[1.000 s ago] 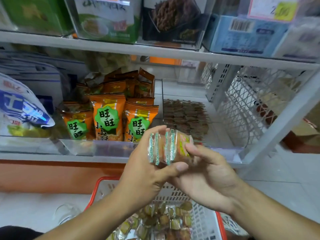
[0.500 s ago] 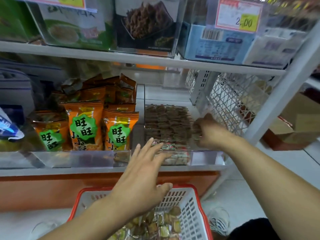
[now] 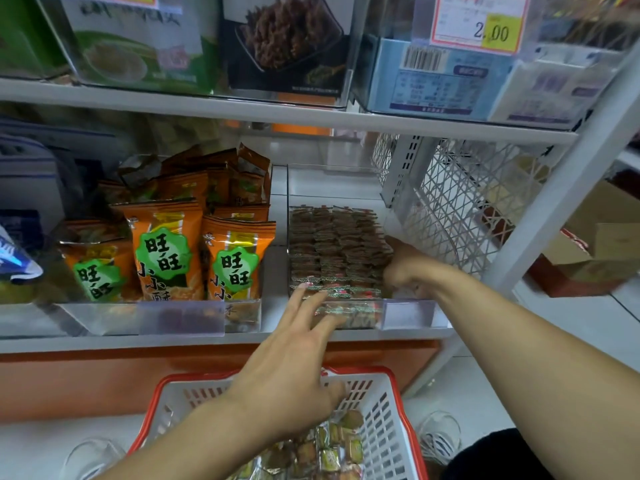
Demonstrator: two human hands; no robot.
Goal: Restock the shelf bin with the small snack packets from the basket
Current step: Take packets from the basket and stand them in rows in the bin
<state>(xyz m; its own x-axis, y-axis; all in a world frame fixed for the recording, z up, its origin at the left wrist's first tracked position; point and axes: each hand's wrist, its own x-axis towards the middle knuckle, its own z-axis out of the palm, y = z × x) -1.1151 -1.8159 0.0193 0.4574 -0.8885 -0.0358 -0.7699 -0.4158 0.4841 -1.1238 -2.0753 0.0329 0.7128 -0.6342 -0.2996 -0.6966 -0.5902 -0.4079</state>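
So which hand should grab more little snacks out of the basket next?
Probably the left hand. It hovers open just above the basket, right over the small snack packets. The right hand is reaching deep into the shelf bin, against the packed rows there, so it is farther away.

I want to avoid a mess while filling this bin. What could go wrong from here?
1. The right hand is pushing into the packed rows of small packets in the clear bin; they may buckle or topple out of line.
2. The left hand reaches over the low front wall, where packets could be knocked out.
3. The basket sits below both arms and could be bumped.
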